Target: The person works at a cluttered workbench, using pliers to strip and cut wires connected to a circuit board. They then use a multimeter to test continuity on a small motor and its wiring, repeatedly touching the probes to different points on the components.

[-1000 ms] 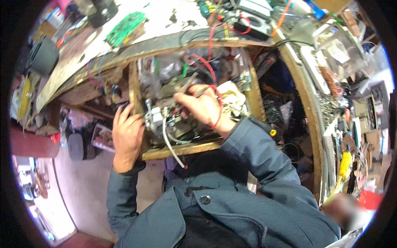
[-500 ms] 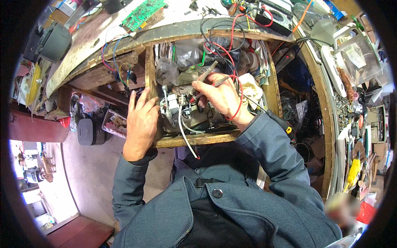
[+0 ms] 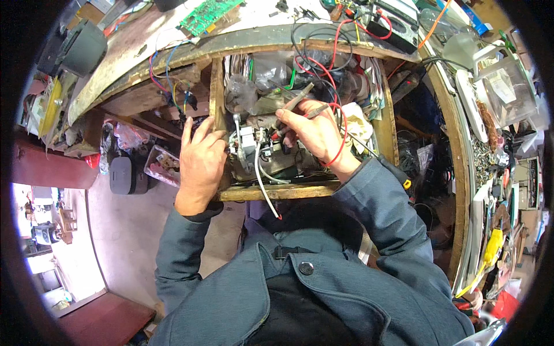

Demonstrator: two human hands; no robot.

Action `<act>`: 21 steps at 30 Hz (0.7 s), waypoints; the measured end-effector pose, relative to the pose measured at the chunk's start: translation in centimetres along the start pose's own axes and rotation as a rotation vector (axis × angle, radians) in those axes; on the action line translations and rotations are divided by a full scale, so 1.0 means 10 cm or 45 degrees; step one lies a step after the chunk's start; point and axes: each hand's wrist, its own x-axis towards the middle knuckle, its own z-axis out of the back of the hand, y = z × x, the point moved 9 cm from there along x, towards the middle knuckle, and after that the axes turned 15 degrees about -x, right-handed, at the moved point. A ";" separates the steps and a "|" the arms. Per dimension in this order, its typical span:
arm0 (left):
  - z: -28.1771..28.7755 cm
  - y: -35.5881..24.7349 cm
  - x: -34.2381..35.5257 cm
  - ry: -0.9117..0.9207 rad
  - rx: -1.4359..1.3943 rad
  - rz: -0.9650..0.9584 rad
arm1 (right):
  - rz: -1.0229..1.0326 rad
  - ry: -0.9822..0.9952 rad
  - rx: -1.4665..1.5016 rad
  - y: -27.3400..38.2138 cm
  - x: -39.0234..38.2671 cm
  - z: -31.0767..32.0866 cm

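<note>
An open wooden drawer [image 3: 277, 192] under the workbench is crammed with wires, plastic bags and electrical parts. My left hand [image 3: 200, 164] rests flat on the drawer's left wall, fingers spread, holding nothing. Inside the drawer my right hand [image 3: 314, 132] is closed around a thin probe-like tool [image 3: 297, 99] whose red lead [image 3: 337, 135] loops around my wrist. Its tip end points down at a small motor-like metal assembly [image 3: 254, 151]. A white cable [image 3: 262, 187] hangs over the drawer's front edge.
A green circuit board [image 3: 205, 14] and a meter with red and black leads [image 3: 386, 17] lie on the workbench top. The bench side at right [image 3: 479, 132] carries trays, containers and loose hardware. A black box [image 3: 124, 175] and a clear tub [image 3: 161, 166] sit on the floor at left.
The view has shifted so the drawer sits lower and more central. My right hand with the probe has stayed inside the drawer; my left hand keeps resting on the left wall.
</note>
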 end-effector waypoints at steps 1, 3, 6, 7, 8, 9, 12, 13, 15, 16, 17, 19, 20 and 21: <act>-0.03 -0.02 0.00 0.019 -0.012 0.003 | 0.005 -0.004 -0.027 0.02 -0.02 0.02; -0.02 -0.02 -0.01 0.068 -0.017 0.015 | -0.008 0.011 0.032 0.01 -0.01 0.00; -0.03 -0.10 0.01 0.125 0.037 -0.008 | -0.021 0.023 0.052 -0.01 0.00 0.00; -0.03 -0.11 0.01 0.127 0.043 -0.022 | -0.024 0.025 0.048 -0.01 0.00 0.00; -0.04 -0.09 0.01 0.129 0.046 -0.012 | -0.024 0.022 0.038 -0.01 0.01 0.00; -0.03 -0.09 0.01 0.122 0.044 -0.006 | -0.024 0.019 0.028 -0.02 0.01 0.00; -0.01 -0.09 0.02 0.099 0.039 0.005 | -0.048 0.045 0.005 -0.05 0.02 -0.02; -0.01 -0.09 0.02 0.090 0.039 0.005 | -0.061 0.060 -0.002 -0.06 0.02 -0.02; -0.01 -0.10 0.03 0.070 0.042 -0.001 | -0.054 0.060 0.019 -0.06 0.02 -0.02; -0.01 -0.09 0.02 0.059 0.044 -0.007 | -0.050 0.060 0.029 -0.05 0.02 -0.02; -0.01 -0.08 0.02 0.049 0.044 -0.011 | -0.054 0.060 0.023 -0.05 0.02 -0.02; 0.00 -0.06 0.02 0.033 0.018 -0.001 | -0.061 0.060 0.012 -0.03 0.02 -0.02; 0.00 -0.05 0.01 0.026 0.006 0.006 | -0.061 0.061 0.006 -0.03 0.01 -0.02; 0.01 -0.05 0.01 0.017 0.003 0.013 | -0.062 0.063 0.000 -0.02 0.01 -0.02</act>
